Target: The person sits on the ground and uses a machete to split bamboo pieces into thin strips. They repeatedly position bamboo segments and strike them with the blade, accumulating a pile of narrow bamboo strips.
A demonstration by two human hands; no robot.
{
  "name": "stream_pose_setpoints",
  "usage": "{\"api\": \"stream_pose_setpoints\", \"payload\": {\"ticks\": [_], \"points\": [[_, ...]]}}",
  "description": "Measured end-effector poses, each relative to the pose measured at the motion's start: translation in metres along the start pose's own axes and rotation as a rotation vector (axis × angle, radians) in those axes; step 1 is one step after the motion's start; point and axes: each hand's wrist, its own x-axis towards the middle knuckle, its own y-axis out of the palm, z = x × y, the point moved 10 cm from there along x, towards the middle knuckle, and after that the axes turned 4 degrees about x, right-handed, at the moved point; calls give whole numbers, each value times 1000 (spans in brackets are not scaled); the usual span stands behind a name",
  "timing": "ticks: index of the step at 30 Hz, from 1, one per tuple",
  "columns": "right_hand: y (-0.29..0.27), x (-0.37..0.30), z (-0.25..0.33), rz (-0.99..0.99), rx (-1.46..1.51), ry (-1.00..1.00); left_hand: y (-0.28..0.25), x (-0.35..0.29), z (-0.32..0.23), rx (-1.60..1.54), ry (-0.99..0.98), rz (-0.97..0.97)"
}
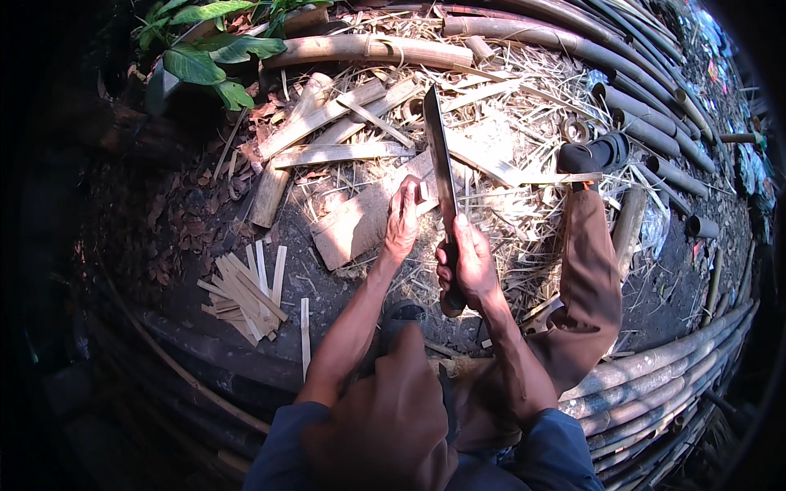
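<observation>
My right hand (470,263) is wrapped round the handle of a machete (442,155). Its long dark blade points up and away, tip slightly to the left. Just left of the blade, my left hand (401,219) is closed on a piece of bamboo, whose pale end (423,191) shows by the fingertips. How far that piece runs behind the blade I cannot tell. Beneath my left hand lies a flat wooden board (348,236) on the ground. A pile of short split bamboo strips (246,296) lies left of my left forearm.
Split bamboo lengths (323,119) lie beyond the board. Shavings (532,221) cover the ground at right, around my outstretched foot (596,151). Bamboo poles (663,380) are stacked at the lower right, with more poles (524,33) at the far side. Green leaves (205,61) hang at the far left.
</observation>
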Motion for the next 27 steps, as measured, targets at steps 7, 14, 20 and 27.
{"api": "stream_pose_setpoints", "payload": {"ticks": [7,14,20,27], "points": [[7,3,-5,30,119,69,4,-2,11,-54,36,45],[6,-2,-3,3,150,95,6,-3,11,-13,33,34],[5,0,-6,9,160,84,5,-2,25,-42,-8,15],[5,-1,-4,-1,152,65,5,-3,23,0,11,14]]}}
